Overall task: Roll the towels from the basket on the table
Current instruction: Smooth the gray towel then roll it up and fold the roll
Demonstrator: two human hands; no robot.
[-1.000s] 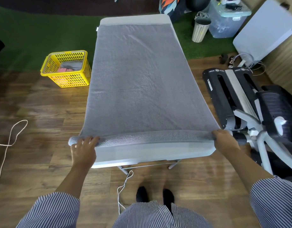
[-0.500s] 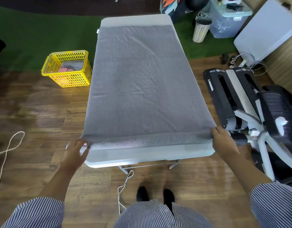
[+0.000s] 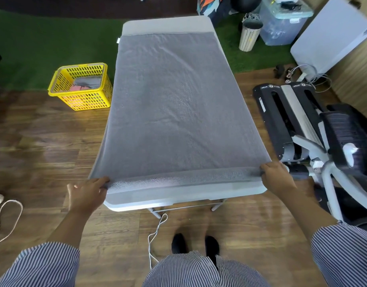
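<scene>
A large grey towel point(image 3: 174, 104) lies spread flat over most of the white folding table point(image 3: 178, 199). Its near edge is turned over into a narrow roll across the table's width. My left hand point(image 3: 87, 193) pinches the roll's left end at the table's near left corner. My right hand point(image 3: 276, 179) grips the roll's right end at the near right corner. A yellow basket point(image 3: 81, 85) stands on the floor left of the table, with grey and pink cloth inside.
A black and grey exercise machine point(image 3: 315, 129) stands close on the right. A slatted bin point(image 3: 249, 34), a clear storage box point(image 3: 281, 23) and a white panel point(image 3: 331, 32) sit at the back right. Cords point(image 3: 155, 235) lie on the wooden floor.
My left hand slid from on top of the rolled edge to its left end and now pinches it. The right hand stayed at the right end. The fold looks tighter and straighter.
</scene>
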